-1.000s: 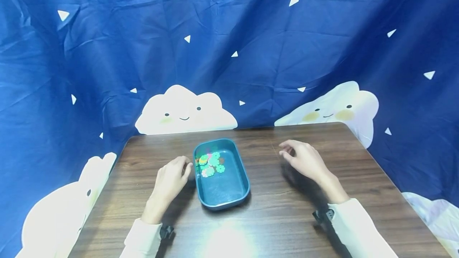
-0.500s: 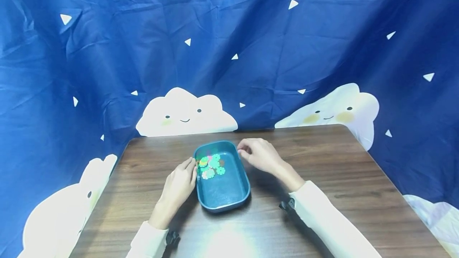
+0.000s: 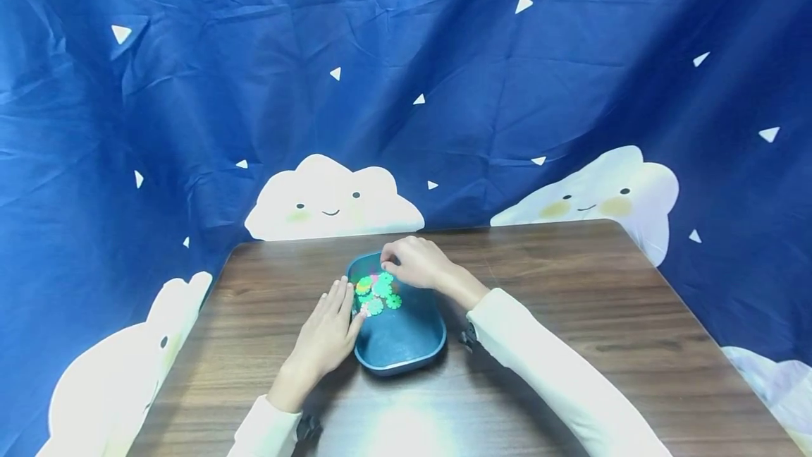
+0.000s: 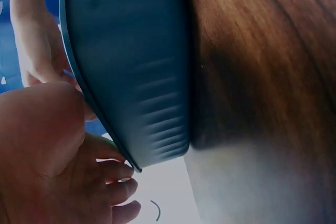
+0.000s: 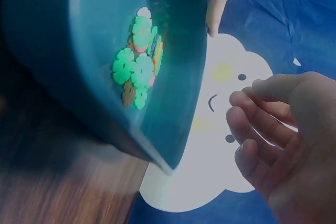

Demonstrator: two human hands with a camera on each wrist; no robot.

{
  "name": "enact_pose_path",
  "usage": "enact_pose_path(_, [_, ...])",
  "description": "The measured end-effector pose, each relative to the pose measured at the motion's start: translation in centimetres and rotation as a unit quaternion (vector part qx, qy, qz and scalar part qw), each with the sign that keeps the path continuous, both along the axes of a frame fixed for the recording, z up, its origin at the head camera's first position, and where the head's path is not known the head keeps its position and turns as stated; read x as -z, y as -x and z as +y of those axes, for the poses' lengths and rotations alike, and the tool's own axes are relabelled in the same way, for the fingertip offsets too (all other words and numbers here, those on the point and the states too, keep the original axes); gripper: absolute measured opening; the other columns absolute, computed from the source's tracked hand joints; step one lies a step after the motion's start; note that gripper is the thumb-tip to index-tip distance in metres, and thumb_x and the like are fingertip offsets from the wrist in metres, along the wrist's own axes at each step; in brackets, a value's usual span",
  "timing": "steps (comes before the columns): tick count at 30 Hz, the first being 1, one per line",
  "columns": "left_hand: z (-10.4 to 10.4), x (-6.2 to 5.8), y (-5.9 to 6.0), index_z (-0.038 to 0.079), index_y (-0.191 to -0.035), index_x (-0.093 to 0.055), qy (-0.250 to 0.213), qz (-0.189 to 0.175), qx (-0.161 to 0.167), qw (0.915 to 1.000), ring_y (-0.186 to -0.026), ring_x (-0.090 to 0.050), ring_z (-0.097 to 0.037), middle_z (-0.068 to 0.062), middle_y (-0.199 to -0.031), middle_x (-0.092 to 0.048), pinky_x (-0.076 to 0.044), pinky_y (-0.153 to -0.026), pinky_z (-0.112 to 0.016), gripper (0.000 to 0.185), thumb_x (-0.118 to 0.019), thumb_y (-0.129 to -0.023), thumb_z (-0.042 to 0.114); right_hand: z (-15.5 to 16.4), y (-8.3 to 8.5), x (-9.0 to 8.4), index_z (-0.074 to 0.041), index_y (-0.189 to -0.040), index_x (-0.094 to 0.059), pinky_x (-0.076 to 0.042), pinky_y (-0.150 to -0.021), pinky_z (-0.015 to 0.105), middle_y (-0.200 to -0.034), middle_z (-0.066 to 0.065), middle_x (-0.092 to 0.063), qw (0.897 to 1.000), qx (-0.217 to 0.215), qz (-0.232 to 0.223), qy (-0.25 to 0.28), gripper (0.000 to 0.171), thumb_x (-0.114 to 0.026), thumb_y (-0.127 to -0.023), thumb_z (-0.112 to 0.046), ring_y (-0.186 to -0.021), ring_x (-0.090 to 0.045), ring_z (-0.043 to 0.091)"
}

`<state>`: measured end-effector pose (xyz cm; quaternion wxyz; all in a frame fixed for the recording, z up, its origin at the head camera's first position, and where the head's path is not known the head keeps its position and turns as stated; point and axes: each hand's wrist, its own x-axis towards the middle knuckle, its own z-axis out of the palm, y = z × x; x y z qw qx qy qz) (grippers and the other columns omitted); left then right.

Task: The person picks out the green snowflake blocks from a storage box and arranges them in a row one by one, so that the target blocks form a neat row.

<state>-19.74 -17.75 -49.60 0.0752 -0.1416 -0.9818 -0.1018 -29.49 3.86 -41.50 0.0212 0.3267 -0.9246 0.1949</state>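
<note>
- Two hands are now at the dark teal rectangular plastic tray (image 3: 406,344), which sits on the brown wood-grain table (image 3: 571,330) at the centre of the head view; a second ago only the left one was near it.
- My right hand (image 3: 415,263) has swung in from the right half of the frame and now hovers over the tray's far rim, its fingers loosely curled. I see nothing pinched between them in the right wrist view, so I read that hand as empty.
- My left hand (image 3: 330,333) has slid closer along the tray's left wall. Its fingers lie straight and flat, with the tips at the rim; it presses rather than grips.
- The small flower-shaped plastic discs (image 3: 376,291), mostly green with some orange and pink, lie heaped in the far-left corner of the tray, just under the right hand. The heap looks no different from the earlier frames.
- The tray itself has barely shifted on the table.
- My judgement: the reach is over and picking is at hand, the left hand steadying the tray while the right goes for a disc.
- Behind the table hangs the navy cloth backdrop with white clouds (image 3: 330,196).
</note>
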Motion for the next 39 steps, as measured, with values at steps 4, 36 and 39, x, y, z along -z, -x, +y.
enact_pose_path(4, [0.2, 0.0, -0.1, -0.001, -0.152, -0.030, -0.001, 0.000, 0.005, 1.0000, -0.152, -0.020, -0.032, -0.018, -0.163, -0.021, -0.024, -0.122, -0.051, 0.068, -0.041, -0.103, 0.044, -1.1, 0.8, 0.0, -0.024, -0.101, -0.072, -0.048, -0.063, 0.025, -0.087, -0.014, -0.068, 1.000, -0.015, -0.010, -0.018, 0.015, -0.059, -0.097, -0.029, -0.066, -0.058, 0.004])
enact_pose_path(36, [0.3, 0.0, -0.3, -0.003, -0.153, -0.026, -0.006, -0.020, 0.006, 0.9998, -0.152, -0.018, -0.032, -0.018, -0.164, -0.016, -0.023, -0.122, -0.051, 0.067, -0.040, -0.104, 0.042, -7.8, 3.2, 4.9, -0.018, -0.106, -0.072, -0.056, -0.074, 0.030, -0.093, -0.003, -0.070, 0.982, -0.010, -0.043, -0.182, 0.018, -0.057, -0.098, -0.024, -0.077, -0.062, 0.013])
enact_pose_path(39, [0.3, 0.1, -0.2, -0.003, -0.152, -0.027, -0.004, -0.016, 0.006, 0.9998, -0.151, -0.019, -0.033, -0.019, -0.163, -0.018, -0.023, -0.122, -0.051, 0.067, -0.041, -0.104, 0.042, -7.8, 3.1, 5.1, -0.019, -0.109, -0.071, -0.056, -0.076, 0.031, -0.097, -0.002, -0.070, 0.980, -0.006, -0.051, -0.194, 0.020, -0.055, -0.100, -0.025, -0.078, -0.061, 0.013])
